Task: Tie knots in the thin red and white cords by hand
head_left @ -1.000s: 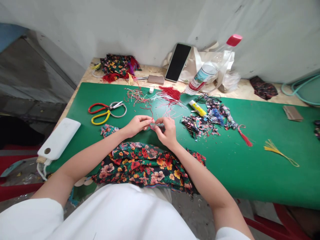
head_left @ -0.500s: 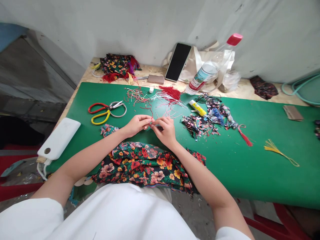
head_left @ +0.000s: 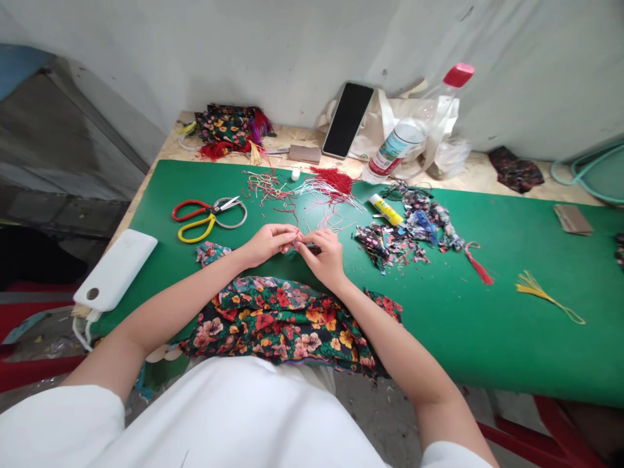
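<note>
My left hand (head_left: 273,244) and my right hand (head_left: 324,255) meet over the green tabletop, fingertips almost touching. Both are closed in a pinch on a thin red cord (head_left: 299,233), mostly covered by the fingers. Just beyond them lie loose red cord pieces (head_left: 269,186) and a bundle of red and white threads (head_left: 333,184). Floral cloth (head_left: 277,318) is bunched under my forearms at the table edge. Left of my hands rest scissors (head_left: 213,209) with one red and one yellow handle, blades partly open, overlapping a grey ring.
A glue stick (head_left: 386,210) and fabric scraps (head_left: 385,244) lie to the right, with a yellow tassel (head_left: 541,292) farther off. A phone (head_left: 348,120) and a plastic bottle (head_left: 396,148) stand at the back. A white power bank (head_left: 116,270) sits at the left edge.
My fingertips have shifted slightly and closed nearer together around the red cord; less of it sticks up above them. The things on the table stay where they were.
</note>
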Motion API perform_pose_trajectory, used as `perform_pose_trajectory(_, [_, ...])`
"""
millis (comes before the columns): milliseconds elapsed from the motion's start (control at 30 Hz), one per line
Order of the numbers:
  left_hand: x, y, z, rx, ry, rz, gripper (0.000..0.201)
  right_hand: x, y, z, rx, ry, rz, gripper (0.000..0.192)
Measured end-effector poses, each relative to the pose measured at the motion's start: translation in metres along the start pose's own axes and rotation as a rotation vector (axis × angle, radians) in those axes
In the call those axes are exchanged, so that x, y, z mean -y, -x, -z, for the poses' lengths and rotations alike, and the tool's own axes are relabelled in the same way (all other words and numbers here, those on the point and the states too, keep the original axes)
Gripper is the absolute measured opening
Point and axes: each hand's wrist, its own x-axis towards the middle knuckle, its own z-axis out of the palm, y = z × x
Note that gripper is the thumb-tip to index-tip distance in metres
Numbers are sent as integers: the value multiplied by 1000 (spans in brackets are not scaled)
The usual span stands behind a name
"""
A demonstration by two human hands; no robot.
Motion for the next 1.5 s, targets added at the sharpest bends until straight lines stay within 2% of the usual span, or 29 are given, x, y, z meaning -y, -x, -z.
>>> perform_pose_trajectory(400, [7, -2, 4, -17, -29, 14, 28, 1, -1, 2, 43, 1, -28, 15])
perform_pose_trajectory(567, [3, -1, 1, -46, 28, 39, 30, -1, 0, 0, 60, 14, -32, 15])
perform_pose_trajectory(700, [0, -1, 0, -71, 109, 65, 30, 0, -1, 1, 26, -16, -41, 17])
perform_pose_trajectory(933, [1, -1, 3, -19, 156, 106, 27, 4, -2, 4, -54, -76, -51, 18])
perform_pose_trajectory(1267, [-2, 2, 0, 60, 65, 107, 28, 5, -3, 5, -46, -107, -97, 18])
perform_pose_trajectory(1500, [-1, 1, 0, 47, 35, 116, 28, 3, -1, 3, -57, -128, -169, 13])
